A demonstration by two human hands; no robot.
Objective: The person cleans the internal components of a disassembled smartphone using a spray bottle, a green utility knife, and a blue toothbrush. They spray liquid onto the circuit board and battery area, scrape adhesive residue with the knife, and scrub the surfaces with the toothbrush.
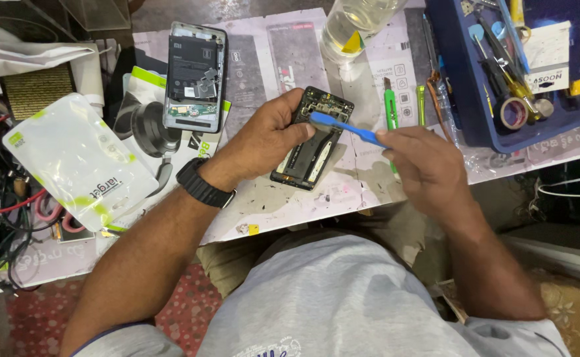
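Here, the left hand (263, 142) is gripping an opened phone frame (312, 137) while the right hand (422, 162) is pinching a blue pry tool (346, 127), whose tip, slipping, could be gouging exposed circuitry.

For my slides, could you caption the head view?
Left hand steadies an opened phone; right hand applies a blue pry tool.

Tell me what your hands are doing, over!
Left hand grips opened phone. Right hand holds blue pry tool, tip on phone. Nothing blocking.
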